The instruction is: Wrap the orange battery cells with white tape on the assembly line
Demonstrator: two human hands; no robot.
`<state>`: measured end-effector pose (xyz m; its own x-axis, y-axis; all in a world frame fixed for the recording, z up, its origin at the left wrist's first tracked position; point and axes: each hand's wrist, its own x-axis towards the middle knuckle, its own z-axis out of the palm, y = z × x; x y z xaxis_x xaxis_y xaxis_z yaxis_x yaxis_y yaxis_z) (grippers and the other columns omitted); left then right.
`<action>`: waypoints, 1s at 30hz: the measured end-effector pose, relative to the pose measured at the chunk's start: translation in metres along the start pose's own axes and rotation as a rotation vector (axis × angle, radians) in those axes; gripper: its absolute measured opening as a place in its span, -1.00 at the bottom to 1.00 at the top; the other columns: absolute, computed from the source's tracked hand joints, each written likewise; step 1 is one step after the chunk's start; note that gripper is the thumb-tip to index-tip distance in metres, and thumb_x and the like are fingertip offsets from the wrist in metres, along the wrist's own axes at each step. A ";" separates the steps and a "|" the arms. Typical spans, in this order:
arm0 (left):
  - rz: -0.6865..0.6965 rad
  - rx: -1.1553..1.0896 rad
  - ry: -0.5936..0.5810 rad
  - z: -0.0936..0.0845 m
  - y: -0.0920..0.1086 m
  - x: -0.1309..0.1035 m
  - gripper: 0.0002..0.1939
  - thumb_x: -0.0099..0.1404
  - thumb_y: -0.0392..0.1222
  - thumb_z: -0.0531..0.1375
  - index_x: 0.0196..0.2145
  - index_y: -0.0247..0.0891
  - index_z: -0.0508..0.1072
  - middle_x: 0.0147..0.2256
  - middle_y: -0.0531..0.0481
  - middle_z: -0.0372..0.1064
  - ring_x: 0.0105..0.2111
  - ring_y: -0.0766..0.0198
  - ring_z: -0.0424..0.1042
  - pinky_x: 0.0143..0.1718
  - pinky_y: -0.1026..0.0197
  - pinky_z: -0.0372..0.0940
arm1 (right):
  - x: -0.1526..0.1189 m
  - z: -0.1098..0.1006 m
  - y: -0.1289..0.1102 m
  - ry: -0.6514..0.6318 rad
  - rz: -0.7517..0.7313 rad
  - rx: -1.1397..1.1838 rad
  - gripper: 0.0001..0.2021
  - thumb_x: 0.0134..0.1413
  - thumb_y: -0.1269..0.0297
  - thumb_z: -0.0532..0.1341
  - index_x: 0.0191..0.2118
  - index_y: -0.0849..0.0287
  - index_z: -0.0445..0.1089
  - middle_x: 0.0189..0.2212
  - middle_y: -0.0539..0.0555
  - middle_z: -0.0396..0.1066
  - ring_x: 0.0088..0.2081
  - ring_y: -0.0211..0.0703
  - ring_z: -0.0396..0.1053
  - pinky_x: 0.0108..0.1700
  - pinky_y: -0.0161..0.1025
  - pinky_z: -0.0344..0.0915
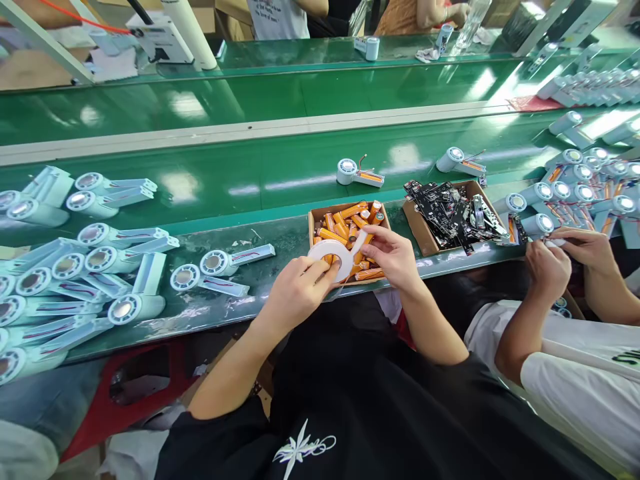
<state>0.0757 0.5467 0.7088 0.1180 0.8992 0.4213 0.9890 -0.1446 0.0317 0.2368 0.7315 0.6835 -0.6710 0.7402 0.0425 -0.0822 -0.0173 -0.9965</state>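
My left hand (303, 287) holds a white roll of tape (332, 259) over the front of a cardboard box (311, 223) filled with orange battery cells (345, 227). The fingers of my right hand (393, 257) pinch a white strip (359, 241) that rises from the roll's right side. Part of the cells is hidden behind the roll and both hands. Left of the box, two light-blue fan housings with handles (215, 263) lie on the bench.
A box of black circuit boards (450, 213) sits right of the cells. Many blue housings (70, 267) crowd the left bench, others the right. Two housings lie on the green belt (280, 167). At right, a co-worker's hands (550, 267) work close by.
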 end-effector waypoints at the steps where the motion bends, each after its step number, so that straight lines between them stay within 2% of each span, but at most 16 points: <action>1: -0.036 -0.003 0.034 0.005 0.003 -0.001 -0.55 0.46 -0.24 0.23 0.27 -0.23 0.41 -0.04 -0.20 0.55 -0.19 0.10 0.45 -0.19 0.04 0.36 | -0.002 0.005 0.004 0.079 -0.012 0.070 -0.46 -0.02 0.08 0.48 0.10 0.10 0.54 -0.02 0.15 0.60 -0.05 0.00 0.58 0.03 -0.07 0.53; 4: -0.121 -0.010 0.144 0.019 0.016 -0.002 -0.43 0.45 -0.21 0.26 0.36 -0.19 0.30 -0.07 -0.21 0.54 -0.21 0.09 0.44 -0.20 0.05 0.37 | -0.012 0.025 0.012 0.263 -0.046 0.199 -0.21 0.02 -0.02 0.45 0.36 0.01 0.29 0.13 0.19 0.52 0.10 0.03 0.52 0.13 -0.01 0.49; 7: -0.196 0.030 0.274 0.032 0.033 0.002 -0.39 0.43 -0.20 0.27 0.38 -0.19 0.28 -0.15 -0.21 0.52 -0.24 0.09 0.44 -0.21 0.05 0.38 | -0.021 0.044 0.015 0.399 -0.073 0.259 -0.03 0.05 -0.04 0.42 0.50 -0.13 -0.04 0.19 0.16 0.46 0.12 -0.02 0.51 0.14 -0.05 0.48; 9: -0.246 0.027 0.355 0.039 0.043 0.005 -0.42 0.41 -0.21 0.29 0.34 -0.25 0.33 -0.22 -0.21 0.49 -0.26 0.09 0.43 -0.24 0.06 0.37 | -0.020 0.046 0.015 0.452 -0.095 0.300 -0.07 0.04 -0.01 0.43 0.47 -0.13 0.03 0.18 0.15 0.45 0.09 -0.04 0.51 0.14 -0.07 0.48; 11: -0.258 -0.028 0.403 0.044 0.051 0.007 -0.50 0.38 -0.26 0.32 0.25 -0.30 0.43 -0.27 -0.19 0.46 -0.26 0.09 0.41 -0.24 0.06 0.38 | -0.011 0.033 0.011 0.455 -0.113 0.324 -0.22 0.01 0.05 0.46 0.34 -0.04 0.27 0.11 0.16 0.49 0.02 -0.05 0.54 0.13 -0.06 0.49; 12: -0.241 -0.067 0.391 0.045 0.053 0.008 -0.55 0.37 -0.29 0.32 0.19 -0.31 0.48 -0.29 -0.17 0.45 -0.25 0.09 0.41 -0.21 0.05 0.40 | -0.003 0.021 0.006 0.459 -0.138 0.322 -0.31 0.00 0.07 0.47 0.26 0.00 0.36 0.07 0.15 0.51 -0.01 -0.05 0.55 0.11 -0.05 0.50; 13: -0.221 -0.102 0.350 0.045 0.054 0.010 -0.61 0.37 -0.30 0.31 0.14 -0.30 0.52 -0.29 -0.16 0.46 -0.22 0.09 0.41 -0.16 0.04 0.42 | 0.007 0.007 0.001 0.479 -0.185 0.311 -0.39 0.00 0.07 0.47 0.19 0.02 0.41 0.03 0.14 0.52 -0.04 -0.06 0.55 0.09 -0.05 0.52; 15: -0.200 -0.152 0.192 0.043 0.048 0.017 -0.67 0.39 -0.28 0.28 0.09 -0.26 0.56 -0.22 -0.16 0.49 -0.15 0.07 0.42 -0.05 -0.01 0.44 | 0.029 -0.023 -0.011 0.575 -0.345 0.284 -0.49 0.06 0.06 0.43 0.13 0.00 0.45 0.05 0.11 0.50 -0.02 -0.09 0.55 0.06 -0.06 0.54; 16: -0.198 -0.176 0.096 0.040 0.042 0.021 -0.67 0.39 -0.24 0.29 0.10 -0.24 0.56 -0.16 -0.16 0.51 -0.10 0.05 0.42 0.01 -0.04 0.44 | 0.038 -0.034 -0.015 0.617 -0.427 0.280 -0.51 0.10 0.06 0.40 0.14 -0.03 0.44 0.09 0.09 0.48 0.02 -0.10 0.54 0.08 -0.08 0.53; 18: -0.206 -0.240 -0.061 0.031 0.021 0.027 -0.59 0.38 -0.13 0.33 0.15 -0.20 0.53 0.00 -0.16 0.50 0.03 0.03 0.40 0.10 -0.03 0.42 | 0.048 -0.046 -0.019 0.619 -0.488 0.289 -0.52 0.14 0.10 0.38 0.18 -0.06 0.42 0.14 0.07 0.45 0.06 -0.13 0.53 0.09 -0.10 0.53; 20: -0.245 -0.289 -0.094 0.018 -0.007 0.022 -0.55 0.38 -0.06 0.33 0.19 -0.15 0.51 0.11 -0.13 0.48 0.10 0.07 0.40 0.15 0.04 0.40 | 0.043 -0.049 -0.017 0.543 -0.441 0.285 -0.52 0.11 0.15 0.41 0.17 -0.07 0.45 0.12 0.07 0.48 0.03 -0.11 0.56 0.06 -0.09 0.55; 22: -0.366 -0.218 -0.032 0.004 -0.037 0.001 -0.65 0.44 -0.06 0.27 0.13 -0.13 0.55 0.08 -0.10 0.51 0.07 0.11 0.44 0.16 0.05 0.38 | 0.026 -0.051 -0.012 0.498 -0.385 0.265 -0.54 0.03 0.21 0.46 0.09 -0.07 0.52 0.04 0.07 0.55 -0.05 -0.09 0.60 0.00 -0.06 0.58; 24: -0.509 -0.036 -0.009 -0.008 -0.065 -0.033 -0.75 0.45 -0.07 0.25 0.00 -0.14 0.62 -0.01 -0.11 0.56 0.02 0.05 0.46 0.15 -0.05 0.36 | 0.008 -0.058 -0.005 0.527 -0.356 0.253 -0.59 -0.02 0.26 0.49 0.01 -0.10 0.57 -0.05 0.06 0.60 -0.13 -0.09 0.62 -0.05 -0.07 0.59; 27: -0.614 0.219 -0.160 -0.019 -0.098 -0.083 -0.86 0.38 -0.14 0.30 -0.17 -0.14 0.66 0.02 -0.14 0.57 0.07 -0.15 0.39 0.06 -0.20 0.36 | -0.012 -0.074 0.000 0.592 -0.307 0.245 -0.63 -0.04 0.28 0.49 -0.05 -0.16 0.60 -0.12 0.06 0.63 -0.22 -0.07 0.62 -0.13 -0.04 0.58; 29: -0.608 0.289 -0.278 -0.021 -0.113 -0.098 -0.87 0.35 -0.26 0.28 -0.22 -0.15 0.66 0.05 -0.13 0.55 0.05 -0.16 0.39 -0.04 -0.14 0.39 | -0.016 -0.078 -0.002 0.605 -0.286 0.235 -0.63 -0.05 0.28 0.48 -0.07 -0.18 0.61 -0.14 0.07 0.63 -0.23 -0.05 0.63 -0.13 -0.01 0.57; 30: -0.585 0.295 -0.322 -0.020 -0.119 -0.098 -0.84 0.35 -0.31 0.25 -0.22 -0.16 0.65 0.04 -0.13 0.55 0.03 -0.14 0.40 -0.09 -0.08 0.40 | -0.016 -0.077 -0.005 0.594 -0.281 0.230 -0.63 -0.05 0.28 0.48 -0.07 -0.18 0.61 -0.13 0.08 0.63 -0.23 -0.05 0.63 -0.12 0.01 0.57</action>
<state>-0.0551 0.4678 0.6822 -0.4617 0.8786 0.1216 0.8758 0.4733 -0.0947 0.3048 0.7713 0.6823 -0.0898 0.9787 0.1848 -0.3920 0.1358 -0.9099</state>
